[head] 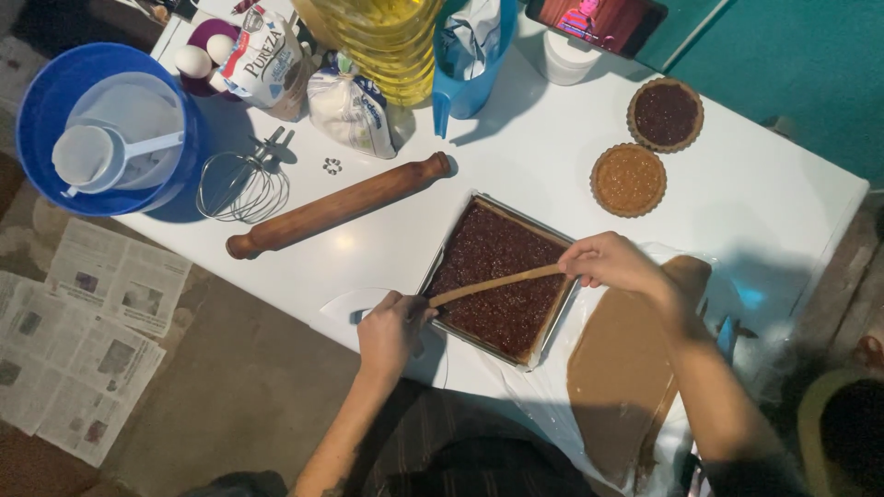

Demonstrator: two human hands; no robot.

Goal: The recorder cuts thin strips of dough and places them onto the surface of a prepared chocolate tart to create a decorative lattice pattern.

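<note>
A single head-worn camera looked steeply down from above the white rectangular table (552, 156), close enough that the person's forearms filled the lower frame, the tabletop running diagonally, with grey floor and spread newspaper sheets (83, 331) at left.

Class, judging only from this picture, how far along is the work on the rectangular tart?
Done: the tray holds a crust spread with dark filling. In hand: both hands, left and right, lay one dough strip across it. Left: no other strips show; rolled dough lies alongside.

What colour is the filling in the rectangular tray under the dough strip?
Dark reddish-brown filling, seen in the head view, the only one.
</note>
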